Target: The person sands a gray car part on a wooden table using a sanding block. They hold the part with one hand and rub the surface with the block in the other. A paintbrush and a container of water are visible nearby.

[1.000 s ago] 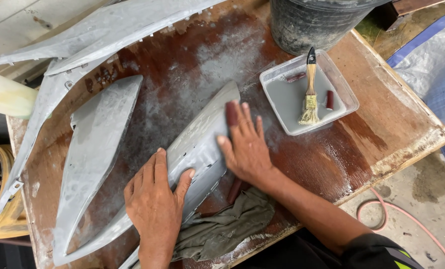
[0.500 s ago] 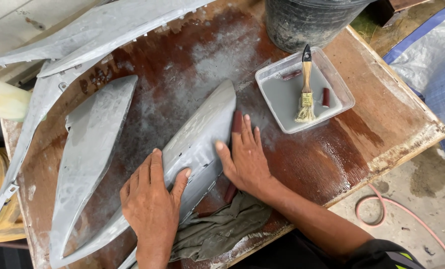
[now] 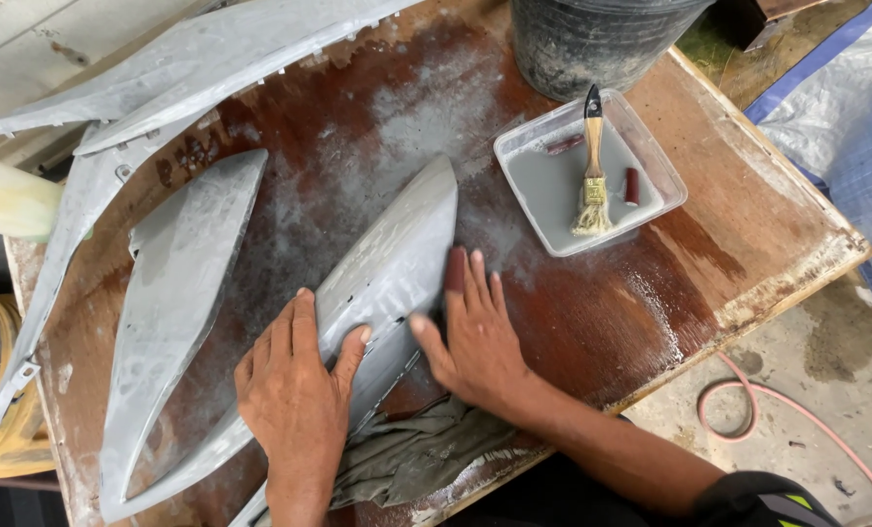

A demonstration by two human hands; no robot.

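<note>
A long grey pointed body panel (image 3: pixel 397 259) lies slanted across the wet wooden table (image 3: pixel 592 322). My left hand (image 3: pixel 294 390) presses flat on its lower part and holds it down. My right hand (image 3: pixel 470 332) rests at the panel's right edge, pressing a small dark red piece of sandpaper (image 3: pixel 455 269) under its fingers against that edge. A crumpled grey-green rag (image 3: pixel 416 459) lies under the panel's near end, by my right wrist.
A second grey panel (image 3: pixel 177 293) lies to the left, and larger grey panels (image 3: pixel 192 68) at the back. A clear tray (image 3: pixel 641 210) of grey water holds a brush (image 3: pixel 589 181) and red pieces. Behind it stands a black bucket (image 3: pixel 602 39). A pink hose (image 3: pixel 797 429) lies on the floor.
My right hand has slid the red sandpaper down along the panel's right edge toward me. My left hand has stayed pressed on the panel.
</note>
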